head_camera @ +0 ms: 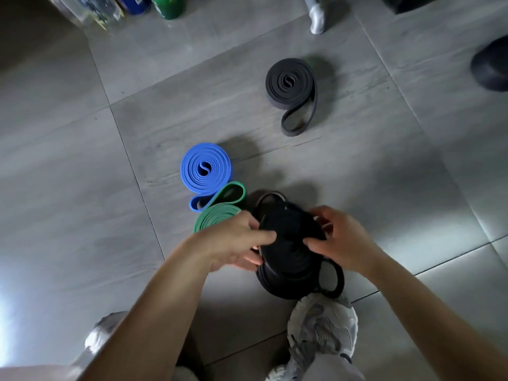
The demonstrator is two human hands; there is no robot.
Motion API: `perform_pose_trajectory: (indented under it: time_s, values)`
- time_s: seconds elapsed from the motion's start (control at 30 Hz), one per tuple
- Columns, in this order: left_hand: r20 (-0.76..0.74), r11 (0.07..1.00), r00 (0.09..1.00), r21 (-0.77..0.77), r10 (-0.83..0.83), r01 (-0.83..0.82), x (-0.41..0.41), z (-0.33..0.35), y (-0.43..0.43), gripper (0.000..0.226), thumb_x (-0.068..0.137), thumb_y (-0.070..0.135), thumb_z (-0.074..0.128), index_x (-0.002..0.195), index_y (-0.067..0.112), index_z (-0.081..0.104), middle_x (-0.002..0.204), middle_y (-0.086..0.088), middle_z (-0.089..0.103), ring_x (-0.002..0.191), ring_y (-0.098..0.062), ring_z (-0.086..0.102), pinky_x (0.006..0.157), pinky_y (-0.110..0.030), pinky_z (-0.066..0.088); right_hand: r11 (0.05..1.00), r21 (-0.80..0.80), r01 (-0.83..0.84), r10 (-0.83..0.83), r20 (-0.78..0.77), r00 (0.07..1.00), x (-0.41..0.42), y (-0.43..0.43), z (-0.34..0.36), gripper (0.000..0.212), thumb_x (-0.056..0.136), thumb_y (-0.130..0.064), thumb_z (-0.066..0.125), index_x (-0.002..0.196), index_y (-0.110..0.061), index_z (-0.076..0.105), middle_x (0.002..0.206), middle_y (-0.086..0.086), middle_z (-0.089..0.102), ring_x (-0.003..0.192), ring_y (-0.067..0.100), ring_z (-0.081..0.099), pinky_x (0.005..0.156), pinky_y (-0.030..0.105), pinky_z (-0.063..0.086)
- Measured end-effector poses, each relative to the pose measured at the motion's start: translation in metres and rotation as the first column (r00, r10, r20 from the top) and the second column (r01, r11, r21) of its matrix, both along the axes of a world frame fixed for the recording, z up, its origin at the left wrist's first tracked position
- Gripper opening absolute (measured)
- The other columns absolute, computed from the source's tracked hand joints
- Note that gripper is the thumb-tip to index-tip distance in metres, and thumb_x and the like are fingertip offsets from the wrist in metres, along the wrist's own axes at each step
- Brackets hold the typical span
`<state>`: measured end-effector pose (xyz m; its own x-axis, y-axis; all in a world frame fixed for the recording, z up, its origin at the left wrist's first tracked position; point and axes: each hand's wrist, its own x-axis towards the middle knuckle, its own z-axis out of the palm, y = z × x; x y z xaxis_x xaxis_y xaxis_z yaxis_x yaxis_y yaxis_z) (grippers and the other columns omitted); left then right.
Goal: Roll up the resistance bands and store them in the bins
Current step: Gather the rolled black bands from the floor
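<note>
Subject: black roll point(291, 235), held clear of the floor point(82, 160) between both hands, directly in front of the person.

Left hand point(233, 240): fingers curled round the roll's left rim, thumb across the top face, other fingers underneath.

Right hand point(343, 240): fingers curled on the right rim, thumb and fingertips pinching the outer wraps.

Orientation: the flat spiral face tilts up toward the camera, so the roll's axis points up and slightly back at the person. The hands oppose each other across its width.

Loose end: a tail loop point(330, 276) hangs free at the lower right, below the right hand and just above the shoe point(321, 325). More black band bulks beneath the held face. Whether that is the same band or a second one cannot be told.

Other bands: blue roll point(204, 169) and green roll point(214, 218) lie touching each other just left of the left hand. The grey roll point(290, 81) lies well apart, forward and right. Each has its tail unwound.

Assessment: the roll is nearly wound. The free tail lies on the right hand's side, so that hand is better placed to draw it in while the left steadies the coil.

Bins: none confirmed. A dark object point(492, 67) at the right edge may be one. If so, it lies forward and right, nearer the right hand.
</note>
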<state>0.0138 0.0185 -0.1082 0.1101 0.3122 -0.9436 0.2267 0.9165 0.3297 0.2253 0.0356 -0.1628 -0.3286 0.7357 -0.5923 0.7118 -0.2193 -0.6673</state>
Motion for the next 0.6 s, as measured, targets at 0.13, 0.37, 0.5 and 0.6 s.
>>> perform_pose_trajectory:
  time_s: [0.13,0.37,0.5,0.6]
  values:
    - [0.033,0.994,0.999,-0.106,-0.006,0.01,0.002,-0.008,-0.034,0.035,0.09,0.021,0.062,0.116,0.009,0.041,0.111,-0.016,0.056,0.085,-0.028,0.067,0.082,-0.039,0.055,0.986,0.018,-0.163,0.161,0.086,0.983,-0.002,-0.021,-0.003,0.048,0.072,-0.027,0.072,0.117,-0.033,0.057,0.103,-0.005,0.057,0.087,0.014,0.058,0.068,0.017,0.038]
    - [0.088,0.992,0.994,-0.118,0.06,-0.05,-0.007,-0.021,-0.047,0.025,0.094,0.014,0.056,0.115,0.01,0.045,0.112,-0.02,0.061,0.086,-0.028,0.069,0.071,-0.029,0.055,0.968,0.036,-0.249,0.245,0.086,0.966,0.003,-0.018,-0.004,0.041,0.069,-0.032,0.073,0.106,-0.037,0.057,0.093,-0.014,0.057,0.08,0.004,0.055,0.065,0.009,0.037]
    - [0.012,0.992,0.997,-0.099,-0.073,0.074,-0.012,-0.026,-0.043,0.017,0.095,0.016,0.054,0.111,0.013,0.05,0.123,-0.013,0.054,0.093,-0.026,0.068,0.08,-0.033,0.056,0.957,-0.023,-0.291,0.291,0.076,0.954,0.006,-0.011,-0.006,0.035,0.07,-0.037,0.074,0.1,-0.04,0.056,0.087,-0.018,0.06,0.076,-0.005,0.056,0.061,0.006,0.037]
    - [-0.1,0.982,0.977,-0.044,-0.187,0.184,-0.021,-0.027,-0.025,0.009,0.096,0.024,0.052,0.101,0.016,0.053,0.117,-0.008,0.056,0.093,-0.021,0.065,0.072,-0.03,0.057,0.965,-0.081,-0.248,0.251,0.037,0.967,0.009,0.006,-0.01,0.026,0.071,-0.039,0.077,0.091,-0.037,0.061,0.079,-0.014,0.064,0.073,0.001,0.06,0.066,0.016,0.044]
